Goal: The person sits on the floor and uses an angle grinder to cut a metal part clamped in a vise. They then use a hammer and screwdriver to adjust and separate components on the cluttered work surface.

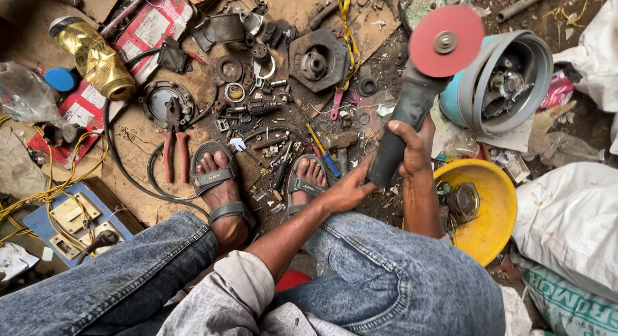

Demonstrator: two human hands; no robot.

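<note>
The right hand [412, 149] grips the angle grinder [418, 85] upright above the littered floor [148, 123], the left hand [347, 191] closed on its base, its red disc [446, 41] mounted and touching nothing.

An angle grinder [412, 111] with a red disc [446, 41] is gripped by the right hand [412, 149]; its lower end is touched at seven o'clock by the left hand [347, 191].

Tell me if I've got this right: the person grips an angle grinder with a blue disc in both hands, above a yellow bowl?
Not quite: the head view shows the disc is red, not blue. Both hands, left and right, do grip the angle grinder above the yellow bowl.
</note>
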